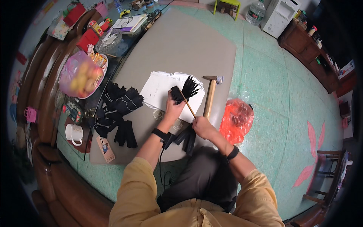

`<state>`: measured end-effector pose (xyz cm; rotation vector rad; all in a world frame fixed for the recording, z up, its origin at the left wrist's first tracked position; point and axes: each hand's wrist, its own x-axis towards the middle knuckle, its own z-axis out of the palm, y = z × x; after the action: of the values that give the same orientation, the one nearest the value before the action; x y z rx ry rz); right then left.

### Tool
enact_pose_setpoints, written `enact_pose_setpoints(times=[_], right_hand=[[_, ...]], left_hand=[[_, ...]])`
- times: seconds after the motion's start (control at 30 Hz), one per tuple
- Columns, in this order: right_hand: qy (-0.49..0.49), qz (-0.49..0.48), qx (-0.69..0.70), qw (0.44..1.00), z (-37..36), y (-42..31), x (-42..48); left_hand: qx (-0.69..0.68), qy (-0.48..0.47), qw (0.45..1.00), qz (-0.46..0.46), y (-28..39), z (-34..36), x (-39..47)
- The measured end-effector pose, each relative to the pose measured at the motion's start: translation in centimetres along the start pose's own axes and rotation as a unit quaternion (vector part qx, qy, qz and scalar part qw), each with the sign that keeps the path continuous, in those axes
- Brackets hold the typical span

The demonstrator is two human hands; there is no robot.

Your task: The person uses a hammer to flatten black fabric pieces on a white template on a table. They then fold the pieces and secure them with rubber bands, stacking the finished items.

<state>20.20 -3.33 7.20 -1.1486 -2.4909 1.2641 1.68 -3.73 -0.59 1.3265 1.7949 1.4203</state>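
Observation:
My left hand (173, 109) grips a bundle of black strips (177, 95), possibly fabric, above a stack of white paper (157, 88). The bundle's pointed ends (190, 87) fan out toward the upper right. In my right hand (202, 127) is a thin wooden stick (188, 105), whose far tip meets the bundle; whether it goes in is hidden. Right of the paper lies a wooden-handled hammer (210, 98). Several black bundles with pale lines (129, 102) lie left of the paper. More black strips (187, 140) rest below my right hand.
On the grey tabletop (195, 42) lies a phone in a pink case (106, 149). To the left are a white mug (74, 133) and a bag of fruit (82, 76). A red plastic bag (236, 122) sits right of the table. A black cable (161, 173) hangs from my left wrist.

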Motion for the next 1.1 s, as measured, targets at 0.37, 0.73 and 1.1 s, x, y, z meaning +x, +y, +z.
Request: enact_pose_setpoints(times=[0.37, 0.73, 1.1], right_hand=[[-0.164, 0.131, -0.007, 0.978, 0.0, 0.5, 0.9], [-0.105, 0.013, 0.043, 0.994, -1.9, -1.2, -1.2], [-0.128, 0.233, 0.593, 0.760, -8.9, -4.1, -9.0]], left_hand=[[0.005, 0.026, 0.999, -0.029, 0.8, 0.7, -0.8], [-0.096, 0.069, 0.992, -0.033, -1.4, -1.8, -0.6], [0.038, -0.091, 0.928, 0.359, 17.4, -4.0, -9.3]])
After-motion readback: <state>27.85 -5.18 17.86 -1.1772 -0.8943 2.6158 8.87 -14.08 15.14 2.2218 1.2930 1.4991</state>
